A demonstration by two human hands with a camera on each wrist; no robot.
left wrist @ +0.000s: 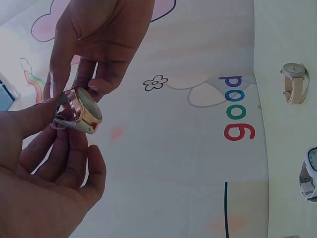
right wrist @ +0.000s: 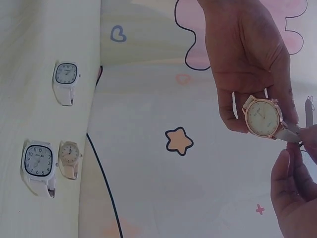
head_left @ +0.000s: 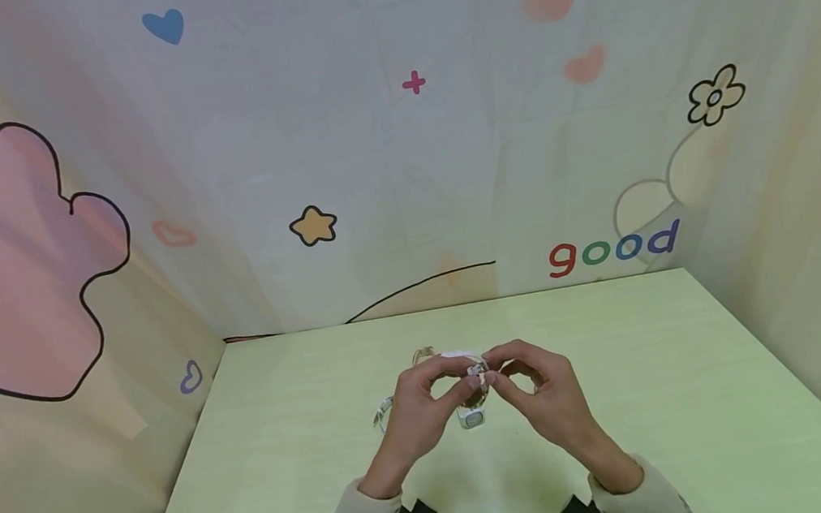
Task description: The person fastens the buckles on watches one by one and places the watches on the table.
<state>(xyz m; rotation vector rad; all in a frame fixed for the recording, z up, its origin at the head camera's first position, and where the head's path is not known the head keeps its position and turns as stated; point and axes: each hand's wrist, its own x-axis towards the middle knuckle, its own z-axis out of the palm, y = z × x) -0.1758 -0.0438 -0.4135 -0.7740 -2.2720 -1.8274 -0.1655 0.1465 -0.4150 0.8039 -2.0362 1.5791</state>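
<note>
A rose-gold wristwatch [right wrist: 263, 118] with a round pale dial and a whitish strap is held up between both hands, above the table. My left hand [head_left: 419, 415] pinches its strap between thumb and fingers. From the other side, my right hand [head_left: 548, 389] pinches the strap with thumb and forefinger. In the left wrist view the metal buckle [left wrist: 60, 121] shows at the fingertips, and the dial faces away from the hands. Fingers partly cover the strap ends.
On the pale green table [head_left: 686, 395] lie two white square-faced watches, one [right wrist: 66, 74] apart and one [right wrist: 38, 161] beside a small beige-strapped round watch [right wrist: 69, 152]. A printed curtain [head_left: 370, 130] rises behind the table's far edge.
</note>
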